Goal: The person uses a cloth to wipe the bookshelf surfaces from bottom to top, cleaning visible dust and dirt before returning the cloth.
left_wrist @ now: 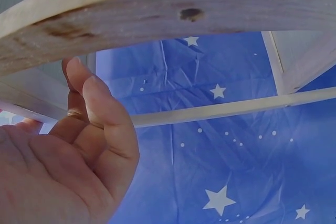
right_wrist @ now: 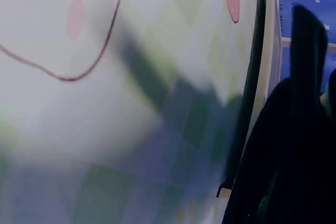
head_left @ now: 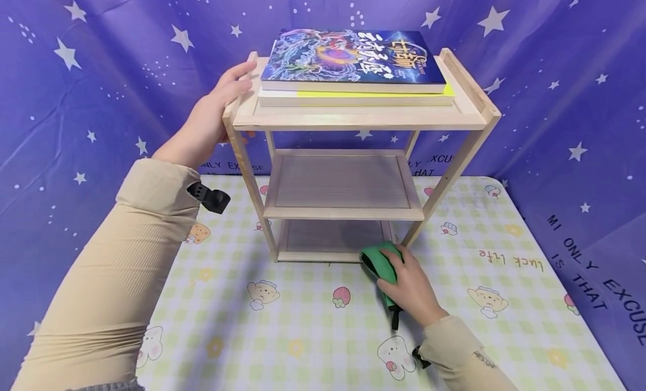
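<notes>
A three-tier wooden shelf rack [head_left: 363, 122] stands on the table. My left hand [head_left: 202, 119] grips its upper left side, the thumb above; in the left wrist view, the left fingers [left_wrist: 113, 111] curl up under the wooden side rail [left_wrist: 236, 9]. Low at the front right corner, my right hand [head_left: 411, 284] holds a folded green cloth item [head_left: 375, 257] with black edging and a short black strap. This lies against the front edge of the bottom shelf [head_left: 328, 239]. The right wrist view shows a dark strap [right_wrist: 307, 51] close up; the right hand is mostly hidden there.
Two stacked books lie on the top tier, a dark blue one [head_left: 348, 57] above a white and yellow one [head_left: 353, 100]. The middle tier [head_left: 343, 180] is grey. A checked cloth [head_left: 298, 318] covers the table, and purple star-printed curtains [head_left: 101, 99] hang behind and beside it.
</notes>
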A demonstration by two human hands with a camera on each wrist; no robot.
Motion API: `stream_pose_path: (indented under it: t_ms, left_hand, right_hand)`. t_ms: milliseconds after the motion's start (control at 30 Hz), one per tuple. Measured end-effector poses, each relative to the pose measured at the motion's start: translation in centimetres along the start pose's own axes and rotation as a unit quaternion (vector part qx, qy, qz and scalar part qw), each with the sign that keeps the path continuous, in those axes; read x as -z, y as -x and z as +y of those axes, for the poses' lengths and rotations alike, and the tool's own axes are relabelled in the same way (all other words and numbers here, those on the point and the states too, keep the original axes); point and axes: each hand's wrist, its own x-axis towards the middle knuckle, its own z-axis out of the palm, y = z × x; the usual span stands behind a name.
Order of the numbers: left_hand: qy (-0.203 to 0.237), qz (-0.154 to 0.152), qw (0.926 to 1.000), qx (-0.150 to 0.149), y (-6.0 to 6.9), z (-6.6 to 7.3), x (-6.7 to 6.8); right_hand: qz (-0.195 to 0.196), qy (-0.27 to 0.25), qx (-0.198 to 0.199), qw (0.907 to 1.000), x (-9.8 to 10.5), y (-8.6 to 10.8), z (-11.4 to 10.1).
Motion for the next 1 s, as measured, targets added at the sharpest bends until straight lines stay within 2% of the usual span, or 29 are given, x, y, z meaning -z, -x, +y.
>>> stream_pose_path:
  t_ms: [400,667,1000]
  left_hand:
    - [0.022,0.003,0.9997,-0.002,-0.1,-0.1,-0.2]
    - [0.032,0.009,0.9994,-0.005,-0.1,-0.1,-0.2]
    - [0.034,0.005,0.9994,-0.006,-0.1,-0.1,-0.4]
  right_hand:
    - [0.013,0.068,0.041,0.9967,-0.5,-2.0,-0.2]
    - [0.019,0.143,0.090,0.9854,-1.2,-3.7,-1.1]
    - [0.012,0.170,0.066,0.9831,-1.9,-5.1,-1.2]
